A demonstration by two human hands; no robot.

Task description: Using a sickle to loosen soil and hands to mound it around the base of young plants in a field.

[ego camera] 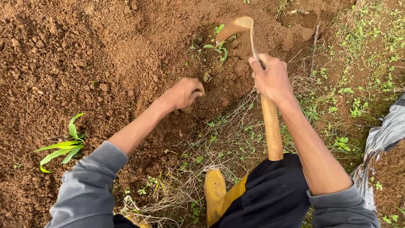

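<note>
Hoe handle (271, 126) inside right-hand fingers (258, 69)

At about eight o'clock a young green maize seedling with long drooping leaves (63, 147) stands in loose reddish-brown soil (84, 55). Dry straw-coloured grass stems (177, 190) lie tangled near six o'clock. At three o'clock, small green weeds (358, 63) dot the ground, and a crumpled grey plastic sheet (382, 139) lies just below them.

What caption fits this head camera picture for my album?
Right hand grips a wooden-handled hoe while the left hand presses into loose brown soil.
</note>
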